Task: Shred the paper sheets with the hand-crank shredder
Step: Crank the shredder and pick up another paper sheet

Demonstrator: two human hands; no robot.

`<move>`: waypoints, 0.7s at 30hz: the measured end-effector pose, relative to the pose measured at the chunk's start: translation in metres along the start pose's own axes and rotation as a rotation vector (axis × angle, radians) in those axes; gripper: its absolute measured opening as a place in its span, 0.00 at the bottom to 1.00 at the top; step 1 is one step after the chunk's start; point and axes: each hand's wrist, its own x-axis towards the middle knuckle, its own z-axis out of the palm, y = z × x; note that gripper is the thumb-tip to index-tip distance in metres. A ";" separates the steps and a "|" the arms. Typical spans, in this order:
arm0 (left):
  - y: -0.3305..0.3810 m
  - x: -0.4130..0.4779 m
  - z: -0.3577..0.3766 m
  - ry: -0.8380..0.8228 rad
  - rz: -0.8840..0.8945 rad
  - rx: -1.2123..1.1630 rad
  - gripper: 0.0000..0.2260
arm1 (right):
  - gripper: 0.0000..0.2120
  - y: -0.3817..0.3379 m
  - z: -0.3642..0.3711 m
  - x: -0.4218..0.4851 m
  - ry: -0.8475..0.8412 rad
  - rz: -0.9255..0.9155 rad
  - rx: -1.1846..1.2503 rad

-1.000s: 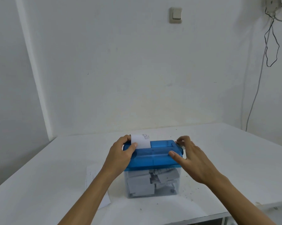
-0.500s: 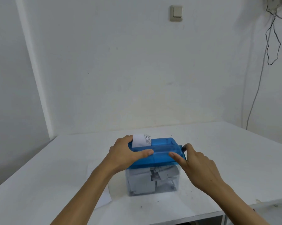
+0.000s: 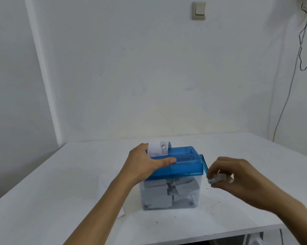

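Note:
A hand-crank shredder (image 3: 182,161) with a blue lid stands on a clear bin (image 3: 170,193) that holds grey paper pieces. A white printed paper sheet (image 3: 159,147) sticks up from the slot at the lid's left end. My left hand (image 3: 145,163) rests on the lid, thumb lying across the top, fingers behind the sheet. My right hand (image 3: 232,175) pinches the pale knob (image 3: 218,179) of the blue crank arm (image 3: 205,163), which hangs down at the lid's right end.
The shredder stands near the middle of a white table (image 3: 60,191), whose front edge runs at the lower right. A white paper sheet (image 3: 106,193) lies flat left of the bin, partly under my left forearm. Walls close off the back; a cable hangs at right.
My right hand left the lid's right end and took hold of the crank knob, now lower and farther right. My left thumb slid further across the lid. The view moved closer.

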 end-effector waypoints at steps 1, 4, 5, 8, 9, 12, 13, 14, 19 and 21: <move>0.000 0.000 0.000 -0.003 -0.005 0.003 0.34 | 0.14 0.001 -0.003 0.002 -0.012 -0.012 0.054; 0.002 0.000 -0.001 -0.031 -0.005 0.036 0.33 | 0.11 0.004 -0.013 0.005 -0.052 -0.016 0.180; 0.004 0.000 -0.001 -0.043 0.000 0.047 0.32 | 0.09 0.003 -0.018 0.007 -0.045 -0.026 0.223; 0.003 0.000 -0.004 -0.090 0.039 0.066 0.27 | 0.07 -0.005 -0.031 0.016 0.073 -0.043 0.357; 0.003 -0.001 -0.004 -0.098 0.044 0.059 0.26 | 0.07 -0.006 -0.035 0.022 0.119 -0.035 0.371; 0.003 -0.003 -0.006 -0.087 0.049 0.024 0.23 | 0.09 0.001 -0.034 0.049 0.182 -0.003 0.302; 0.004 -0.004 -0.005 -0.091 0.053 0.021 0.23 | 0.09 0.008 -0.030 0.057 0.178 0.029 0.313; 0.004 -0.004 -0.005 -0.093 0.053 0.022 0.23 | 0.10 0.017 -0.025 0.067 0.160 0.057 0.363; 0.007 -0.005 -0.004 -0.089 0.039 0.016 0.26 | 0.11 0.051 0.022 0.088 0.118 0.250 0.866; 0.006 -0.006 -0.002 -0.084 0.038 0.026 0.30 | 0.12 0.056 0.043 0.083 0.097 0.340 0.827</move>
